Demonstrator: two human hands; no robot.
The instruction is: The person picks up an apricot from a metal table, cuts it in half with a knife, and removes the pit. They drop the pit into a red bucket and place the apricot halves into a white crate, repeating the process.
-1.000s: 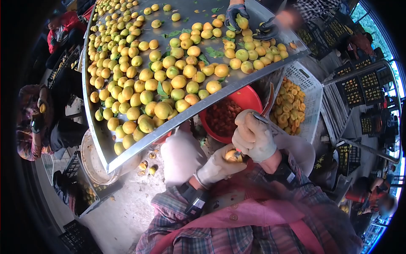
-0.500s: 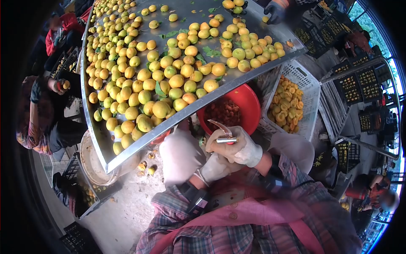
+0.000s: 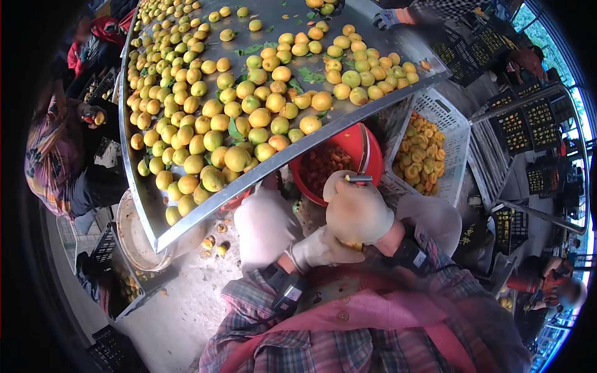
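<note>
My right hand (image 3: 359,211), in a pale work glove, is closed around a small knife (image 3: 359,178). The knife's curved blade points up, over the rim of a red basin (image 3: 379,163). Just below, my left hand (image 3: 323,250), also gloved, has its fingers curled together under the right hand. A yellow-orange edge of an apricot (image 3: 356,246) shows between the two hands, mostly hidden by the gloves. Reddish-brown stones (image 3: 323,165) lie inside the basin. Both hands are in front of my knees, below the table's edge.
A metal-rimmed table (image 3: 283,163) carries many apricots (image 3: 237,159). To the right stands a white crate (image 3: 457,158) of halved apricots (image 3: 420,155). At left are a bucket (image 3: 127,233) and a seated co-worker (image 3: 56,155). Another person's gloved hand (image 3: 388,18) is across the table.
My right hand has moved right, and the knife's blade has swung from pointing left to pointing up. My hands are further apart. The co-workers' hands across the table and at left have shifted.
</note>
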